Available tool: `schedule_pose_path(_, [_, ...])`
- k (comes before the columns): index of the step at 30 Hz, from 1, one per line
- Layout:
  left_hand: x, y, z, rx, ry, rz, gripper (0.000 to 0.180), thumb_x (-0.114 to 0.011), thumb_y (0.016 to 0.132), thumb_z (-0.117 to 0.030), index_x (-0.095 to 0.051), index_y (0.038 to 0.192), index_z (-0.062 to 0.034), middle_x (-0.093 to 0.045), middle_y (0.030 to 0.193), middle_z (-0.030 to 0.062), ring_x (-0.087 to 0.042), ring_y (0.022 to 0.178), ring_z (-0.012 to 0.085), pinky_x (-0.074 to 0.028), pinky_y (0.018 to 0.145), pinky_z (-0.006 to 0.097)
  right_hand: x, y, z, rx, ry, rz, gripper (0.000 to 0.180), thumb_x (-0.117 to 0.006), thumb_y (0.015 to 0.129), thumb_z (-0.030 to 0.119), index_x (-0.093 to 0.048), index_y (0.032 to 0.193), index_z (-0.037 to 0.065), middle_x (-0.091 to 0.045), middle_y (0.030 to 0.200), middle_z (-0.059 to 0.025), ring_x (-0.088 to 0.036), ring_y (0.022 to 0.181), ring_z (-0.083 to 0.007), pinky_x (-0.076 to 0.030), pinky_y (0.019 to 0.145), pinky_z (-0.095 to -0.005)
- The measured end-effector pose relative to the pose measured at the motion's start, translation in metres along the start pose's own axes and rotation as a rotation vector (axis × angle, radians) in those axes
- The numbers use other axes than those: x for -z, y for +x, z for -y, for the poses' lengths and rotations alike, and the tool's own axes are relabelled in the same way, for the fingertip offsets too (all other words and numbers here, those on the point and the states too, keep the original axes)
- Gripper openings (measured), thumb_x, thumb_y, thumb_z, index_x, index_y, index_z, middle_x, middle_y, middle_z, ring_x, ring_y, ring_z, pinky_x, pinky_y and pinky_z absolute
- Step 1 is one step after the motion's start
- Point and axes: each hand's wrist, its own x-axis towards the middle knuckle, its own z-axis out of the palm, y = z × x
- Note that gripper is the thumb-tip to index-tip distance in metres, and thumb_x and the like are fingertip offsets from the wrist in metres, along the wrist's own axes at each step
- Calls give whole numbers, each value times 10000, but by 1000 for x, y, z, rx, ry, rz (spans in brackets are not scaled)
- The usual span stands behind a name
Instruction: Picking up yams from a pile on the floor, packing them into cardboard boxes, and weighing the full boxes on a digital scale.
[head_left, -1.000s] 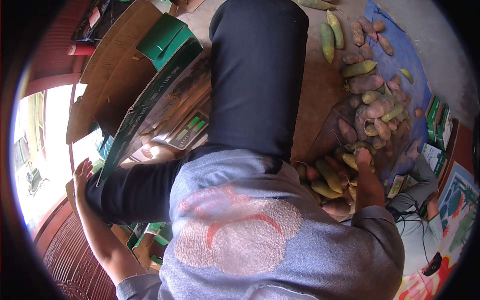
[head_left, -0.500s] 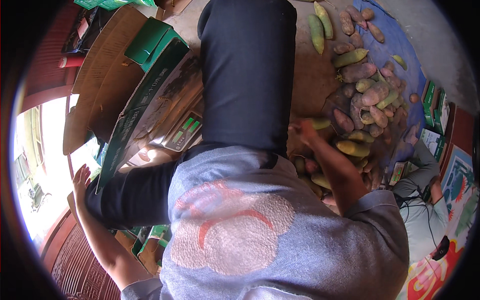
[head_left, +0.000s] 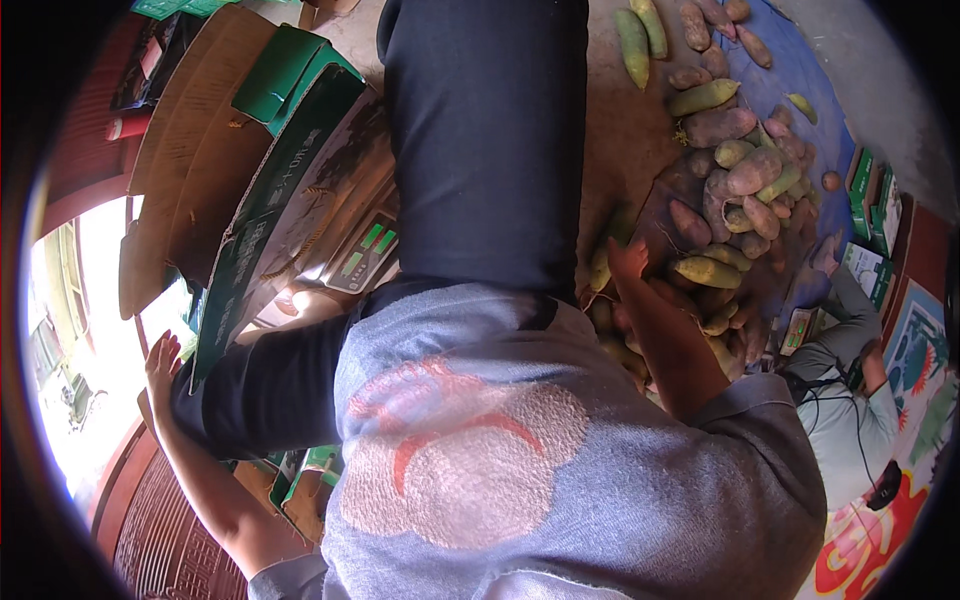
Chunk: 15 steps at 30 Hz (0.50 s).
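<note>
My right hand (head_left: 628,261) is low over the near left edge of a pile of roots. Against its fingers, on their left side, a long green radish-like root (head_left: 602,268) stands at a slant; the hand partly hides the grip, but its fingers look curled against it. Around the hand lie several yellow-green roots (head_left: 708,272) and pinkish-purple sweet-potato-like roots (head_left: 689,222). On the far left, my left hand (head_left: 162,368) is beside my bent left knee (head_left: 215,405), its fingers stretched out and holding nothing.
A digital scale (head_left: 362,253) with a lit green display is left of my leg, beside a large open green cardboard box (head_left: 262,215). Blue sheeting (head_left: 800,75) lies under the pile. Another person (head_left: 840,420) sits at the right, near small green boxes (head_left: 868,270).
My right hand has moved slightly right. The green root that pointed rightward from it now stands at a slant on its left. My left hand stays by the knee.
</note>
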Motion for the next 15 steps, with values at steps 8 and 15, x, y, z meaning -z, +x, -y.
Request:
schedule_pose_path(8, [10,-27,15,42,3,-71,506,-560,999,-459,-570,1374,-120,-638,1304,62,-608,1184,176,-468,958,315,-15,-13,60,-193,23,222,878,-752,783,452,-336,1406,-6,-382,1444,-303,-343,1388,-414,-337,1128,-471])
schedule_pose_path(15, [31,-60,-31,64,81,-215,444,-602,986,-404,-625,1314,-106,-662,1242,60,-626,1143,174,-481,924,304,-54,-29,96,236,-453,445,855,-769,748,387,-391,1413,6,-454,1404,-277,-363,1389,-415,-320,1146,-460])
